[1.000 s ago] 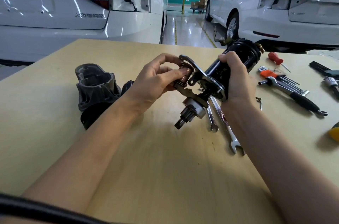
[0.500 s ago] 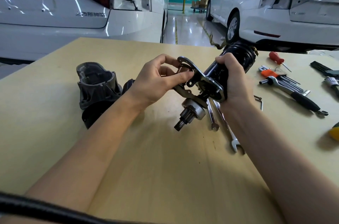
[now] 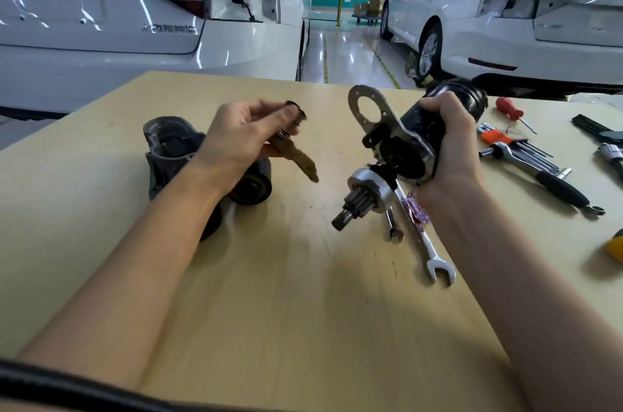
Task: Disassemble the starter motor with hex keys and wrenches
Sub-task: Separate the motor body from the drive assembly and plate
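Pale wooden desk point(image 3: 269, 310) carries a dark housing point(image 3: 168, 148) at left. Two wrenches point(image 3: 428, 250) lie mid-desk, a ratchet point(image 3: 539, 172) and hex keys point(image 3: 519, 145) sit right.

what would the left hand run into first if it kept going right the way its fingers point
Probably the starter motor gripped by the right hand, likely its metal plate; the gap between looks free, though depth is unclear.

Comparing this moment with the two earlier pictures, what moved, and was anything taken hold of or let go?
The left hand has pulled the brown fork lever with its plunger out of the starter motor and carried it leftward, away from the motor; it grips it in the air. The right hand still grips the motor body, pinion pointing down. The removed housing, wrenches and other tools lie where they were.
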Action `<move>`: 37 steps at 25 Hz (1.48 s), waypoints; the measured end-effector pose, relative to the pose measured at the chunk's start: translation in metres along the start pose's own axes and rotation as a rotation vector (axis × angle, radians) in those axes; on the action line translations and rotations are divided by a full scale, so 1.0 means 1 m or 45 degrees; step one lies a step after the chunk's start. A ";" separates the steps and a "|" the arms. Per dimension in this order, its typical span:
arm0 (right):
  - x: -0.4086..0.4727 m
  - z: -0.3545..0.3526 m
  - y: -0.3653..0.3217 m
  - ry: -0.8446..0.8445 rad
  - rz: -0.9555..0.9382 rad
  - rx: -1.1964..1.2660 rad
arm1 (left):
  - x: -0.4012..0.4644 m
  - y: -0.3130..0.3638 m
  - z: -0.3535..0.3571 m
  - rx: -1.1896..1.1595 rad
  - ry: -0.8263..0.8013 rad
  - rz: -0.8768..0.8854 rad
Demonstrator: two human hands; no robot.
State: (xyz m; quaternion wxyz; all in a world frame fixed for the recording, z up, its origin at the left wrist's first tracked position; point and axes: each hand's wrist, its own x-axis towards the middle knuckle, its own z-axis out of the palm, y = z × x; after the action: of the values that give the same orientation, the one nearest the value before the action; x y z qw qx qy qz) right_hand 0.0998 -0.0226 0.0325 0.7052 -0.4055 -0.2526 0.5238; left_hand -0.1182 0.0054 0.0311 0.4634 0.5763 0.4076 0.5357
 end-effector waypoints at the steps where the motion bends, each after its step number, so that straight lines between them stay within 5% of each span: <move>1: -0.001 0.000 0.000 0.000 -0.043 -0.051 | -0.002 -0.002 0.003 0.104 -0.016 0.018; 5: -0.002 -0.001 0.002 -0.006 -0.126 -0.122 | -0.007 -0.003 0.008 0.778 -0.113 0.256; 9: 0.002 -0.001 0.004 -0.068 -0.038 -0.056 | -0.005 -0.008 0.011 1.485 -0.321 0.128; 17: 0.003 0.001 0.007 -0.243 -0.027 -0.070 | -0.002 -0.009 0.010 1.866 -0.354 0.150; 19: 0.002 0.004 0.009 -0.335 0.007 0.017 | -0.006 -0.008 0.013 1.774 -0.191 0.407; 22: -0.002 0.008 0.010 -0.420 0.049 0.218 | -0.018 0.005 0.024 1.054 -0.066 0.634; 24: -0.004 0.010 0.010 -0.427 0.053 0.304 | -0.033 0.017 0.034 0.665 -0.335 0.290; 28: -0.004 0.009 0.009 -0.384 -0.021 0.338 | -0.047 0.019 0.052 0.471 -0.803 -0.248; 37: -0.007 0.003 0.000 -0.411 -0.276 0.072 | -0.051 -0.010 0.072 0.306 -0.596 -0.327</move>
State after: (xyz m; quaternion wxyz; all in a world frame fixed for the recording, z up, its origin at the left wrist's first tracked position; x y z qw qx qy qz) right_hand 0.0950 -0.0280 0.0351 0.7190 -0.2669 -0.3899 0.5098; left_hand -0.0506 -0.0482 0.0090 0.5371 0.6788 0.4197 0.2731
